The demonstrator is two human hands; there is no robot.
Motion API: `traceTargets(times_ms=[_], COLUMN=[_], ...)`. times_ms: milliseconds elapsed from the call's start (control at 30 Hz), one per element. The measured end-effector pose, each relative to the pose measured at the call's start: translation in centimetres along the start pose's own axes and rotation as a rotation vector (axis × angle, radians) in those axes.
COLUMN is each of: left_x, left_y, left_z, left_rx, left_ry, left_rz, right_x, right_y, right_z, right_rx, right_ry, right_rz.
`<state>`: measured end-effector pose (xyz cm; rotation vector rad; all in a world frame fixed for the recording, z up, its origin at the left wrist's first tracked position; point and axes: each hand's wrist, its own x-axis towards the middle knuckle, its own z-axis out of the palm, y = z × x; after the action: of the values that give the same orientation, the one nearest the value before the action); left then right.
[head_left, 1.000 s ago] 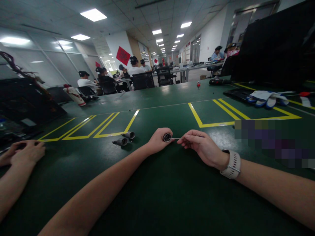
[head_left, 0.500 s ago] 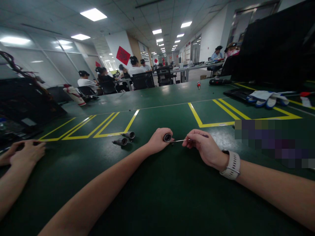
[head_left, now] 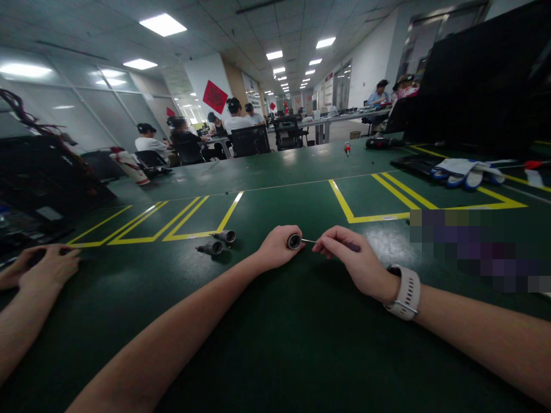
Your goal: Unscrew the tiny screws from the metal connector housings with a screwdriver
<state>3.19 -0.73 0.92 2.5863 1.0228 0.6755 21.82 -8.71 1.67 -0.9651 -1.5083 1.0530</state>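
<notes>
While bare green worktop [head_left: 275, 344] lies open toward the near edge, the left hand [head_left: 275, 246] rests knuckles-down, closed around a round connector [head_left: 294, 241]. Just beside it, the right hand [head_left: 357, 261] pinches a thin tool [head_left: 344, 245], tip at the connector's mouth. Two connectors [head_left: 217, 242] lie near, leftward.
</notes>
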Motion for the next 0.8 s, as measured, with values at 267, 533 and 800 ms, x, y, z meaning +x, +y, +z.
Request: traceTargets(times_ms=[267, 533, 800], left_x=[0.0, -0.3, -0.1], left_y=[0.0, 0.0, -0.1], left_z=[0.4, 0.3, 0.2], left_rx=[0.163, 0.155, 0.011], left_ry=[0.018, 0.004, 0.051], left_rz=[0.062, 0.129, 0.069], right_x=[-1.0, 0.2, 0.4], right_y=[-1.1, -0.1, 0.1], right_z=[1.2, -0.1, 0.0], right_rx=[-0.507, 0.087, 0.333], right_ry=[-0.021, -0.016, -0.014], right_rz=[-0.237, 0.120, 0.210])
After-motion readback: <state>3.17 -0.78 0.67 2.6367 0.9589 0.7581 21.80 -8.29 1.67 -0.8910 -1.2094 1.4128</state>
